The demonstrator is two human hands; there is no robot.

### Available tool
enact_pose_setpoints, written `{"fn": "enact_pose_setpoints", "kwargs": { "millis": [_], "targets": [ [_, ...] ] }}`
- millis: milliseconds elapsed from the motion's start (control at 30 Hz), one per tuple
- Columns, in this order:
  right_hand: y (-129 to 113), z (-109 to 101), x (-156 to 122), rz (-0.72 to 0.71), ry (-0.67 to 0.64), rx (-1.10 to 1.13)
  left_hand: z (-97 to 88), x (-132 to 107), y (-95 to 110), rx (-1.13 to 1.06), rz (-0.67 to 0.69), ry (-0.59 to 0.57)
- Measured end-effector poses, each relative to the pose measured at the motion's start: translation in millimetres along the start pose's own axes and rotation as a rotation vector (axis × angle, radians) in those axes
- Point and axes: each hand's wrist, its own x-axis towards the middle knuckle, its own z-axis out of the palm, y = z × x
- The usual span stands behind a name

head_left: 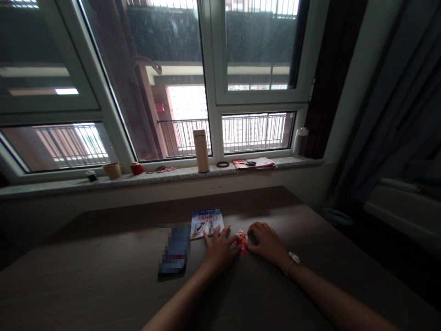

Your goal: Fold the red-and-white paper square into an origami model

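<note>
A small red-and-white piece of paper (242, 240), crumpled or folded in shape, is on the brown table between my two hands. My left hand (220, 248) pinches its left side with thumb and index finger, the other fingers spread towards a booklet. At the paper's right edge, my right hand (267, 241) has its fingers curled and the tips together on it. A bracelet (294, 257) with a light bead circles my right wrist. The blue booklet (206, 221) with a printed cover lies just beyond my left hand. Fine detail of the paper is hidden by my fingers.
Left of the booklet lies a dark, pixelated flat object (175, 250). Along the windowsill (165, 177) stand a beige bottle (201, 151), a paper cup (112, 170), a red spool-like item (136, 168) and a clear bottle (301, 141). Scissors (251, 163) rest on red-edged papers (265, 162).
</note>
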Motion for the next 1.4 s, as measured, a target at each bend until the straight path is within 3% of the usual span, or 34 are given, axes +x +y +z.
{"fn": "enact_pose_setpoints", "kwargs": {
  "millis": [733, 1033, 1400],
  "targets": [
    [3.4, 6.0, 15.2, 0.046, 0.01, -0.088, -1.2, 0.9, 1.0, 0.017, -0.001, -0.022],
    [6.8, 3.8, 9.0, -0.042, 0.017, 0.113, 2.3, 0.7, -0.7, 0.002, -0.001, -0.007],
    [9.6, -3.6, 6.6, -0.086, -0.071, 0.034, 3.2, -1.2, 1.7, 0.021, 0.016, 0.038]
  ]
}}
